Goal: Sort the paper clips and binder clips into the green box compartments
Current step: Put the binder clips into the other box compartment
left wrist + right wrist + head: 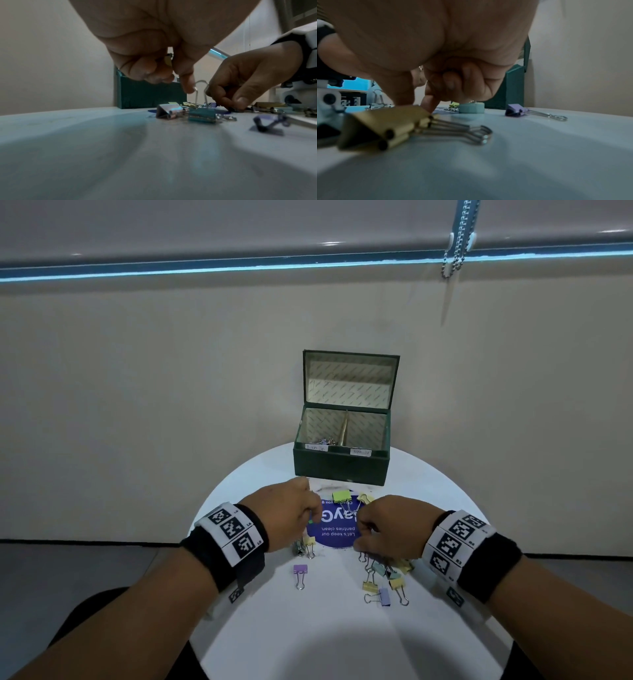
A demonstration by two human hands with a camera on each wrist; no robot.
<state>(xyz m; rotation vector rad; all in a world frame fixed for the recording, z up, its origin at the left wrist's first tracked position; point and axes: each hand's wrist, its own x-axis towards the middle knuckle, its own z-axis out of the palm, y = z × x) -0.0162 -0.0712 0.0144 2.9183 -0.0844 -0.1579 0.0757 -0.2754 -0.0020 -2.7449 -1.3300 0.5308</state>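
The left hand [291, 513] sits just left of centre in the head view, low over the round white desk [342, 628]. In the left wrist view its fingers are curled, with something yellowish tucked inside the curl, and one fingertip touches the upright wire handle of a teal binder clip [202, 114] at the middle of that frame. The right hand [387, 529], just right of centre, has thumb and forefinger reaching down to the desk as if pinching something small. I cannot tell what it has, or whether it has anything yet.

This looks like the picking-up stage, with both hands gathering and neither carrying toward the box. The next move calls for a firm pinch on each piece, then a lift up and forward over the box's front wall.

The green box [342, 467] stands at the upper middle of the head view, lid open, near the desk's far edge. A divider splits it in two, with a white label on the front rim of each half. A small heap of clips lies in the left half. The right half's contents are hidden by the rim. Many binder clips lie loose below the hands, among them a purple clip [300, 571] lower left of the pile and a yellow clip [385, 125] in the foreground of the right wrist view.
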